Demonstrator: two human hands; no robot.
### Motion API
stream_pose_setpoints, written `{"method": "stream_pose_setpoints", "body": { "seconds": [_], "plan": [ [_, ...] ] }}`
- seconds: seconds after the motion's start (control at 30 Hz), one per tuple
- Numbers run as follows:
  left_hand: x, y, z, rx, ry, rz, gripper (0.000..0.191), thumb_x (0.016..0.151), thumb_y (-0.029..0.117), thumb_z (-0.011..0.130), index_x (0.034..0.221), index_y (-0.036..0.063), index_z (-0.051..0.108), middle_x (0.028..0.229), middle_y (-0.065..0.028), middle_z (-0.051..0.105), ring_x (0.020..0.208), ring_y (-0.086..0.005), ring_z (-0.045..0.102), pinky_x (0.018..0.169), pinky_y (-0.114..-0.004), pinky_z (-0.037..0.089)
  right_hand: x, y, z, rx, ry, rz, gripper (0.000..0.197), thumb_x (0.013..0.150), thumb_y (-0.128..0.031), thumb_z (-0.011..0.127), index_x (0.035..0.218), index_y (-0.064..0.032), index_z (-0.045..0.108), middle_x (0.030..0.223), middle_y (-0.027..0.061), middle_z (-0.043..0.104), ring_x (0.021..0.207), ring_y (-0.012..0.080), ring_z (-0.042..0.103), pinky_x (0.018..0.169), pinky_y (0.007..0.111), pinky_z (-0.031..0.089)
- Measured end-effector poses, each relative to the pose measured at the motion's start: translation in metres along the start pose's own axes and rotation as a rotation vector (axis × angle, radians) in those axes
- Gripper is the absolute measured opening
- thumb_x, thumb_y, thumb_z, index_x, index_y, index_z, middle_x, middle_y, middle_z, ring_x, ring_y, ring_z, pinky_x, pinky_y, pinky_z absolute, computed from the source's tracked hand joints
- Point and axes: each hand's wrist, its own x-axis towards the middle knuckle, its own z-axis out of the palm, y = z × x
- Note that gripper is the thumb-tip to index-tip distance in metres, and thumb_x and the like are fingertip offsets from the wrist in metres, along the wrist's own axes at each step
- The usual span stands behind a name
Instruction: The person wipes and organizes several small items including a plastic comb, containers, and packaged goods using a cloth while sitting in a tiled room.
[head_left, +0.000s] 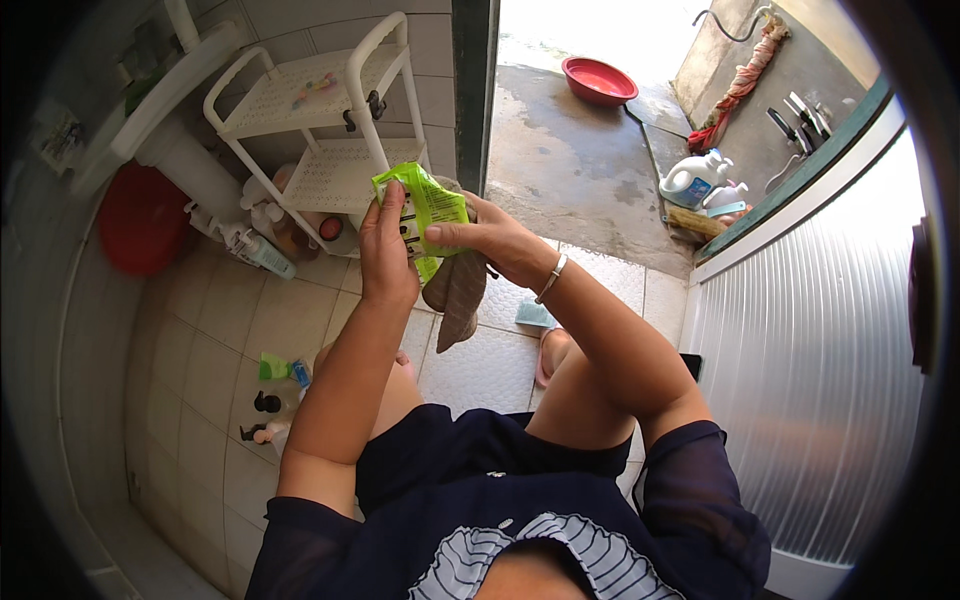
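Both hands are raised in front of me on a bright green printed packet (442, 201), which looks like flexible plastic. My left hand (386, 251) grips its left side, thumb flat on the front. From the right, my right hand (499, 238) pinches it, the thumb across the lower right part and the other fingers hidden behind. A grey-brown cloth (463, 296) hangs below the packet, under my right hand, and a bit of it shows behind the packet's top. Whether the fingers also hold the cloth cannot be seen. Writing covers part of the packet.
On the left stand a white two-shelf cart (330, 169), several bottles (262, 251) and a red basin (142, 217). More pump bottles (274, 427) and a green tube (274, 366) sit by my left leg. A ribbed translucent door (810, 360) flanks me; a red basin (598, 81) lies outside the doorway.
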Motion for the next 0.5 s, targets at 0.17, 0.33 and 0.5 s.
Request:
{"method": "stream_pose_setpoints", "body": {
  "seconds": [0.17, 0.33, 0.5],
  "plan": [
    [0.003, -0.006, -0.002, -0.125, 0.031, 0.020, 0.027, 0.097, 0.025, 0.055, 0.115, 0.0061, 0.061, 0.101, -0.0015, 0.065, 0.090, -0.0099, 0.061, 0.078, -0.025, 0.050, 0.003, -0.002, 0.000, 0.141, 0.238, -0.078, 0.041, 0.083, -0.017, 0.074, 0.116, 0.0011, 0.057, 0.103, 0.0080, 0.065, 0.092, 0.0139, 0.062, 0.084, 0.028, 0.049],
    [0.004, -0.005, -0.007, -0.032, -0.025, 0.009, 0.027, 0.093, 0.013, 0.059, 0.119, 0.0065, 0.060, 0.106, -0.0015, 0.064, 0.092, -0.0087, 0.059, 0.079, -0.024, 0.046, 0.000, -0.010, -0.015, 0.261, 0.397, -0.067, 0.032, 0.083, -0.013, 0.073, 0.111, -0.0025, 0.061, 0.097, 0.0068, 0.068, 0.085, 0.0147, 0.065, 0.075, 0.030, 0.053],
    [0.011, -0.010, -0.014, -0.084, -0.173, -0.221, 0.044, 0.093, 0.035, 0.059, 0.127, 0.0083, 0.052, 0.115, -0.0041, 0.059, 0.106, -0.0176, 0.055, 0.095, -0.034, 0.042, 0.007, 0.004, -0.018, -0.222, 0.557, -0.509, 0.028, 0.084, -0.013, 0.072, 0.110, -0.0044, 0.063, 0.100, 0.0063, 0.068, 0.088, 0.0142, 0.064, 0.079, 0.028, 0.051]
  ]
}}
